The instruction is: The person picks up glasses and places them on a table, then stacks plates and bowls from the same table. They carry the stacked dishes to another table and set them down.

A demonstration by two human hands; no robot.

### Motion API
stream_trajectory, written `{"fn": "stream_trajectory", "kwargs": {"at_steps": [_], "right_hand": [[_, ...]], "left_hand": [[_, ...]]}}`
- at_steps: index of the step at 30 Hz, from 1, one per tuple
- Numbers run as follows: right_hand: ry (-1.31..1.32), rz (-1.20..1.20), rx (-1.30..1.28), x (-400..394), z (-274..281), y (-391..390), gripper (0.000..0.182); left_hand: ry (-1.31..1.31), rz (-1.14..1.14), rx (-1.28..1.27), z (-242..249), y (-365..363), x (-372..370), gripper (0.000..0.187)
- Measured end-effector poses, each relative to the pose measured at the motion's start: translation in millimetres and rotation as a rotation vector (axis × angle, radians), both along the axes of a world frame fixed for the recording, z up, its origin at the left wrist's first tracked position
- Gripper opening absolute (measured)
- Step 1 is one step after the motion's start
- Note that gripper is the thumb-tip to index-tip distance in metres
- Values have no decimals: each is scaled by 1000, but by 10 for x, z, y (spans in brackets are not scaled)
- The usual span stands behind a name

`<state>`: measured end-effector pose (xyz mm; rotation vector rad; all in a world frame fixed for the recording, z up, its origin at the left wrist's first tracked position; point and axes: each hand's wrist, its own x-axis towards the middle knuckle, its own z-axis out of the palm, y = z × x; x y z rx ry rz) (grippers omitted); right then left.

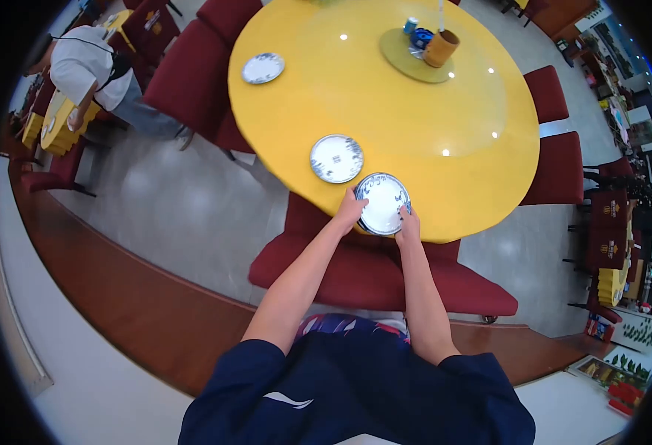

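Observation:
Both hands grip a small stack of white plates (383,203) with blue floral rims, at the near edge of the yellow round table. My left hand (349,211) holds the left side, thumb on the top plate's rim. On the right side, my right hand (408,224) clasps the rim the same way. How many plates lie under the top one is hidden. Just left of the stack, a single patterned plate (337,159) lies flat on the tablecloth (289,122). Another such plate (263,68) sits farther off at the table's left edge.
A green round mat (396,55) at the back bears a brown wooden cup (441,49), a blue item (421,38) and a can (410,25). Dark red chairs (326,278) stand around the table, some right before me. A person (92,70) bends over another table at left.

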<state>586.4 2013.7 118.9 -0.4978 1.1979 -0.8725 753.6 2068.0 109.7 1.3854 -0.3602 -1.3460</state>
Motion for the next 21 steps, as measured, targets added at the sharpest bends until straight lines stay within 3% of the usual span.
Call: {"fn": "stream_trajectory", "kwargs": {"at_steps": [2,4,10,14,21], "right_hand": [[-54,0,0,312,94,156,31],[-111,-38,-17,533,86,273,32],[-128,-170,32,838,93,358,32],[-134,-235,52,885,-203,201,33],[173,-269,42,996,-246,129,37]], "left_hand": [[25,18,-27,220,135,292,59],[-142,-89,2,354,210,539,64],[-333,-190,21,169,14,770,59],[-426,-177,25,81,-122,737,58],[-392,-209,28,120,-304,795,52]]}}
